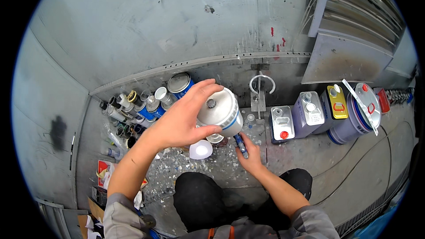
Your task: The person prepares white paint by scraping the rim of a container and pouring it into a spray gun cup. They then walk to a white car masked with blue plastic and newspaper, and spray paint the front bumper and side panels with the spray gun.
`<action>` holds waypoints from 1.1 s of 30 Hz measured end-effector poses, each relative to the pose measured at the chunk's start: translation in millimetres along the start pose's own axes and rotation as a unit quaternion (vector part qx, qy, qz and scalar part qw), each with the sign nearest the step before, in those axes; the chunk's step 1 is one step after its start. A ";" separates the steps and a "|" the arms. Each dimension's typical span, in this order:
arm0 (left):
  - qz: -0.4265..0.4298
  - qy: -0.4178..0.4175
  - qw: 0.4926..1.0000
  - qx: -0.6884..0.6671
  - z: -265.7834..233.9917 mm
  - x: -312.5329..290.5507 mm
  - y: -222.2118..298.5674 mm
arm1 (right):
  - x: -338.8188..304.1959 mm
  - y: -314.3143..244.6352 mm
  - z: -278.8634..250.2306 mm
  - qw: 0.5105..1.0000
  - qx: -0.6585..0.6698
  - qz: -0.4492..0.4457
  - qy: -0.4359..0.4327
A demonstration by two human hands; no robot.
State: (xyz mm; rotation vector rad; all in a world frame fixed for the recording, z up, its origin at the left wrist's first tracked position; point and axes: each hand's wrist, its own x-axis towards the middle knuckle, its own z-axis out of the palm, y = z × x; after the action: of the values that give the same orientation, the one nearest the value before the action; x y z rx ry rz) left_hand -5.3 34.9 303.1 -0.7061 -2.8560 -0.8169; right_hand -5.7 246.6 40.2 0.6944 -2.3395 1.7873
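I see left hand (181,116), fingers spread wide around white cup (225,113), grip I cannot tell; right hand (251,156) holds blue handle (240,144).

The held cup (225,116) looks smooth, slightly glossy plastic.

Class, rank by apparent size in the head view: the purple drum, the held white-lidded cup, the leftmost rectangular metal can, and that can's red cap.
1. Purple drum and white-lidded cup: too close to rank; the cup is nearer the camera and partly behind the left hand.
2. Rectangular metal can.
3. Red cap.
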 end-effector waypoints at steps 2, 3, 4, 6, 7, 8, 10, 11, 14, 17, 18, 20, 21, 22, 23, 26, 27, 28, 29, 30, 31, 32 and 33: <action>0.011 -0.042 0.998 0.037 -7.4 11.5 5.2 | 0.3 8.6 0.2 1.000 0.004 0.002 0.001; -0.006 -0.072 0.996 0.056 -10.8 16.6 7.4 | 0.9 10.8 0.9 1.000 0.006 0.000 0.001; -0.022 -0.102 0.992 0.074 -14.0 21.6 9.5 | 1.5 12.8 1.3 1.000 0.001 -0.007 0.003; -0.045 -0.136 0.983 0.117 -13.5 27.5 12.1 | 1.5 15.9 1.2 1.000 -0.006 -0.009 0.002; -0.065 -0.147 0.979 0.128 -13.4 30.6 13.7 | 1.5 16.9 0.7 1.000 -0.007 -0.005 -0.002; -0.084 -0.159 0.974 0.139 -11.7 34.7 14.3 | 0.5 19.2 0.3 1.000 -0.009 0.002 -0.006; -0.096 -0.180 0.970 0.136 -10.7 41.0 14.6 | -0.4 22.6 0.1 1.000 -0.012 0.017 -0.013; -0.093 -0.188 0.970 0.124 -11.7 42.1 14.9 | -0.3 22.5 0.0 1.000 -0.004 0.022 -0.022; 0.061 -0.238 0.967 0.072 -12.4 47.5 -0.7 | 2.7 18.9 -4.4 0.998 0.028 0.027 -0.051; 0.120 -0.273 0.955 0.015 -14.3 55.3 -8.9 | 7.4 16.2 -15.7 0.996 0.053 0.028 -0.073; 0.135 -0.246 0.959 0.020 -8.5 57.1 -1.0 | 8.0 17.0 -22.3 0.995 0.056 0.036 -0.077; 0.123 -0.141 0.980 0.073 11.9 52.6 20.0 | 8.8 13.3 -22.1 0.993 0.055 0.062 -0.080; 0.133 -0.033 0.981 0.136 31.7 51.6 28.1 | 8.6 7.8 -25.7 0.994 0.058 0.056 -0.076; 0.147 0.042 0.972 0.180 43.2 51.2 33.3 | 9.1 0.6 -29.2 0.994 0.062 0.050 -0.071; 0.157 0.045 0.973 0.163 36.4 52.9 41.4 | 9.5 -8.4 -34.0 0.993 0.077 0.033 -0.080; 0.258 -0.031 0.959 0.113 -12.8 74.3 79.3 | 6.7 -50.5 -66.3 0.983 0.137 0.018 -0.123; 0.292 -0.079 0.947 0.111 -28.1 87.2 99.4 | 6.5 -66.9 -80.4 0.977 0.168 0.007 -0.132; 0.318 -0.098 0.939 0.087 -37.2 92.5 114.2 | -3.1 -82.1 -96.2 0.975 0.180 0.010 -0.131; 0.344 -0.127 0.927 0.077 -51.4 102.7 136.8 | -7.0 -103.4 -110.6 0.974 0.197 0.007 -0.114; 0.367 -0.130 0.918 0.071 -69.4 109.9 155.5 | -2.9 -130.3 -118.4 0.970 0.220 0.005 -0.106; 0.389 -0.134 0.909 0.064 -87.8 117.3 173.3 | -1.5 -151.0 -125.1 0.969 0.230 0.004 -0.091; 0.384 -0.165 0.907 0.052 -106.7 124.3 188.3 | 3.3 -176.1 -135.1 0.970 0.231 0.008 -0.075; 0.391 -0.184 0.901 0.040 -121.5 134.2 203.3 | 7.7 -198.9 -144.7 0.971 0.232 0.015 -0.058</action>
State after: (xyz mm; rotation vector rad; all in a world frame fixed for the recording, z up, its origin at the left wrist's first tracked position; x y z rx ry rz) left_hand -37.0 179.1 531.9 -1.9740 -2.4501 -0.4552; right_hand 45.5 340.5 261.9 0.8415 -2.0120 2.3991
